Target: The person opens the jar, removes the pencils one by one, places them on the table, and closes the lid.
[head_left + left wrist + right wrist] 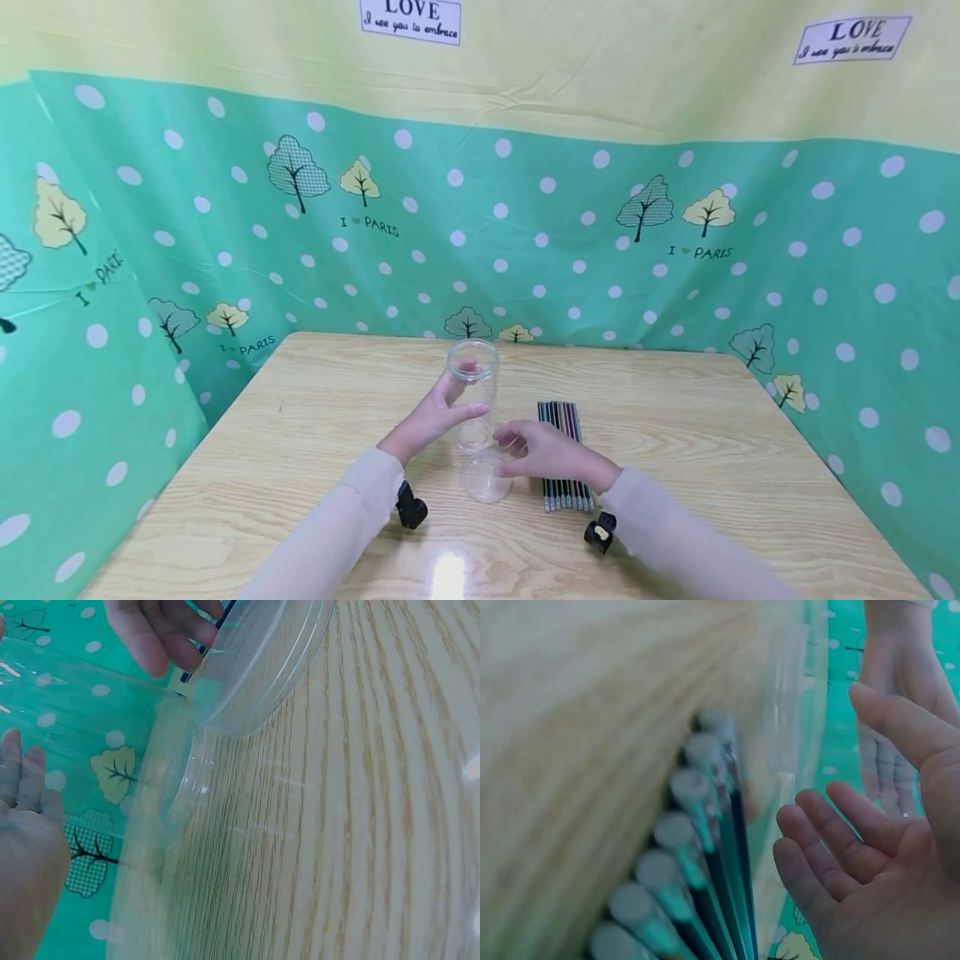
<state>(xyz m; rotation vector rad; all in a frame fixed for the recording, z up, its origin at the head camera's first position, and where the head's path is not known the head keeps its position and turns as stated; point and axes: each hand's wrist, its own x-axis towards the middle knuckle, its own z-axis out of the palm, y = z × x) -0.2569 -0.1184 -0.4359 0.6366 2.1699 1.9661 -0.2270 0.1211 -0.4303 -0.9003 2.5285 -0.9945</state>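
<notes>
A tall clear plastic jar (474, 429) stands on the table in the head view, its round rim at the top. My left hand (438, 414) holds it from the left, thumb across the near side and fingers behind. Just in front of the jar is a clear round lid (483, 487). My right hand (551, 454) is at the lid's right side, fingers loosely bent and spread from the thumb. In the right wrist view that hand (877, 862) has nothing between thumb and fingers. The left wrist view shows the lid (262, 667) close to the right fingertips; contact is unclear.
A row of several dark pencils (557, 493) with white eraser ends lies under and beside my right hand. They all lie side by side on the wooden table (337, 400). A green and yellow patterned cloth (420, 283) hangs behind and at both sides.
</notes>
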